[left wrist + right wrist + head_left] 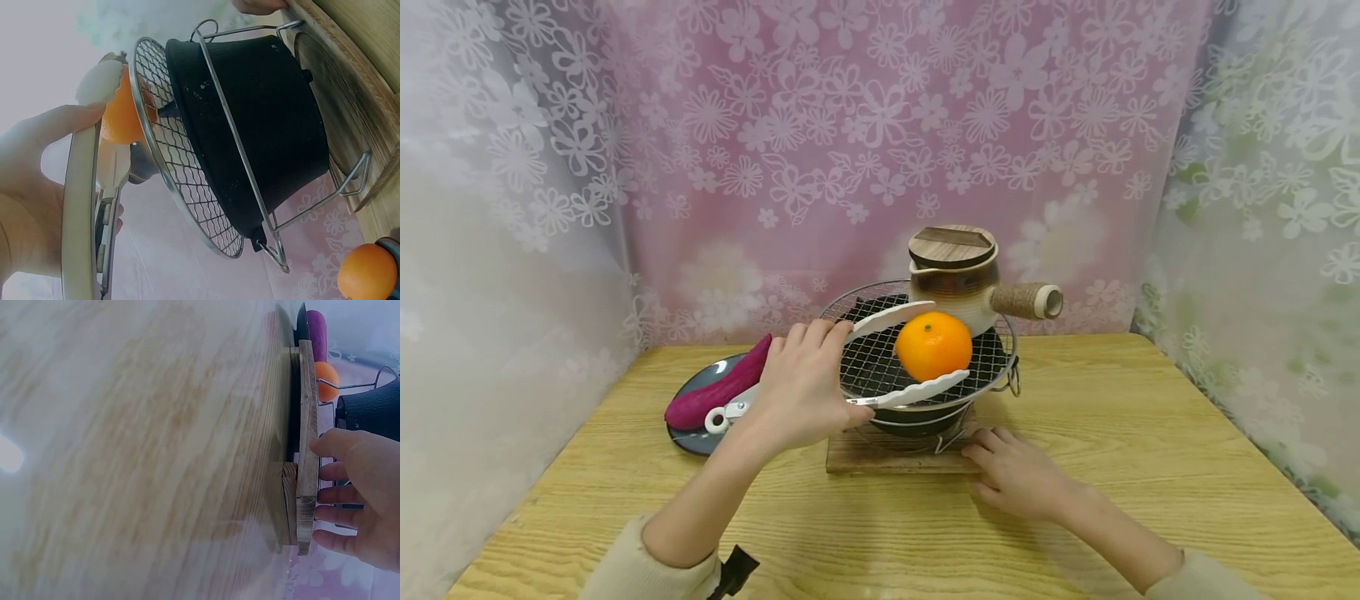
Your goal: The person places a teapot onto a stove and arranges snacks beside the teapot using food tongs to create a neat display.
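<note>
Head view, L to R: dark plate (688, 443) holds a purple sweet potato (718, 393); a second orange (367, 272) shows by its rim in the left wrist view. Left forearm angles up and forward from near edge, left hand (805, 379) raised in front of plate. Fingers and thumb grasping tongs (917, 392), one on each arm, hinge end toward the plate. Jaws spread either side of the orange (933, 346), which is at the wire mesh (868, 383); can't tell if mesh carries its full weight. Mesh tops a black bowl (913, 421) in a wire stand on a wooden board (880, 460); bowl contents too dark to read. Behind the orange: side-handled pot (958, 287), wooden lid (953, 246) on, contents hidden. Right forearm comes in low, right hand (1018, 475) at board's right end, fingers extended, not clenched, tips resting on it.
</note>
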### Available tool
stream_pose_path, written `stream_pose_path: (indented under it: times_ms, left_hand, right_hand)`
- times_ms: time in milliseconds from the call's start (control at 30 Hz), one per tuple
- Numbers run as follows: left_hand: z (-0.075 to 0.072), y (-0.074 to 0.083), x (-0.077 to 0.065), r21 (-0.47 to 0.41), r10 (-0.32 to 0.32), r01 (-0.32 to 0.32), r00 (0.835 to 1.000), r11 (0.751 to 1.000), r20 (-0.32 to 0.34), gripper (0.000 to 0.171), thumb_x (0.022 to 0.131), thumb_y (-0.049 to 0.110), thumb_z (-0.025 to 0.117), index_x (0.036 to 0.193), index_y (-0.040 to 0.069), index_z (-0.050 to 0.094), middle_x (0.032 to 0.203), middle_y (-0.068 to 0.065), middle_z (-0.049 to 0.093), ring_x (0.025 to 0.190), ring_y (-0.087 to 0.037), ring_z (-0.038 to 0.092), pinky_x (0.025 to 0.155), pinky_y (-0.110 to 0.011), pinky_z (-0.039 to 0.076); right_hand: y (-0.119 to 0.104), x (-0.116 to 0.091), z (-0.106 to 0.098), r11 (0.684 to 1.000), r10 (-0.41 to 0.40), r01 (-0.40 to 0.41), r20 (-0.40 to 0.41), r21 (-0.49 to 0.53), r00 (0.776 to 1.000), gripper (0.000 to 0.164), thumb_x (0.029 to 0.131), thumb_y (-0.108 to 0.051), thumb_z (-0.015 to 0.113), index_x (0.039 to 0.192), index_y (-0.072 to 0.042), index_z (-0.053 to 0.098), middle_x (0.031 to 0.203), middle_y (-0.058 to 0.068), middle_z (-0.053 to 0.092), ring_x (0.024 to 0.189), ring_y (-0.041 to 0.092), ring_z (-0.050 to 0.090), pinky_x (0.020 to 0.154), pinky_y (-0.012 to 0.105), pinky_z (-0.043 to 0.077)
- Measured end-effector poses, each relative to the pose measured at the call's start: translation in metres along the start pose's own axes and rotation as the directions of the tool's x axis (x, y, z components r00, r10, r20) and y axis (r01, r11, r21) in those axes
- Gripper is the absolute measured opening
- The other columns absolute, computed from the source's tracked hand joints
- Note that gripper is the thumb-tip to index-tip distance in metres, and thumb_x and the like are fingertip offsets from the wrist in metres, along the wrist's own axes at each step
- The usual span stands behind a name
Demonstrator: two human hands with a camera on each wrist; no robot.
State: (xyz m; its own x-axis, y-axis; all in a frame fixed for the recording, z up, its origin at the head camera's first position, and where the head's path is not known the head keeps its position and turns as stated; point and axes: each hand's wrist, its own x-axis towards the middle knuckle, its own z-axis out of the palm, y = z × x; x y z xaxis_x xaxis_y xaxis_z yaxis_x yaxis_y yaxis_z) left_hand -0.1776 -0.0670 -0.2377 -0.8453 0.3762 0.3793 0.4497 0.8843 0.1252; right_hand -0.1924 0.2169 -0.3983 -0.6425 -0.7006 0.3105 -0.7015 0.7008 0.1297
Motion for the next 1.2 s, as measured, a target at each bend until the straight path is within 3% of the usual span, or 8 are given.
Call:
stream_pose_path:
  times_ms: [467, 867, 1200]
  left_hand:
    - [0.004, 0.012, 0.006, 0.003, 0.014, -0.014, 0.999, 1.000, 0.029, 0.092, 0.060, 0.045, 0.080, 0.134, 0.003, 0.043, 0.125, -0.010, 0.048, 0.113, -0.030, 0.041, 0.091, -0.044, 0.034]
    - [0.007, 0.022, 0.012, 0.016, 0.034, -0.035, 0.999, 0.999, 0.040, 0.092, 0.062, 0.048, 0.079, 0.134, 0.005, 0.043, 0.125, -0.010, 0.048, 0.113, -0.029, 0.042, 0.091, -0.044, 0.034]
    - [0.008, 0.026, 0.015, 0.034, 0.033, -0.034, 0.999, 0.999, 0.043, 0.090, 0.063, 0.050, 0.078, 0.133, 0.005, 0.045, 0.123, -0.011, 0.049, 0.111, -0.030, 0.043, 0.090, -0.043, 0.034]
  right_hand:
    - [0.000, 0.000, 0.001, 1.000, -0.018, 0.017, -0.037, -0.024, 0.999, 0.032, 0.078, -0.025, 0.068, 0.101, -0.004, 0.063, 0.100, 0.007, 0.055, 0.088, 0.023, 0.051, 0.073, 0.037, 0.046]
    - [-0.001, 0.001, 0.001, 0.998, -0.058, 0.054, -0.115, -0.038, 0.992, 0.028, 0.076, -0.022, 0.070, 0.096, -0.004, 0.063, 0.096, 0.006, 0.055, 0.083, 0.022, 0.051, 0.070, 0.035, 0.046]
    - [-0.002, 0.001, -0.002, 0.999, -0.052, 0.052, -0.088, -0.010, 0.995, 0.027, 0.077, -0.021, 0.070, 0.098, -0.004, 0.063, 0.098, 0.007, 0.055, 0.083, 0.022, 0.051, 0.071, 0.037, 0.046]
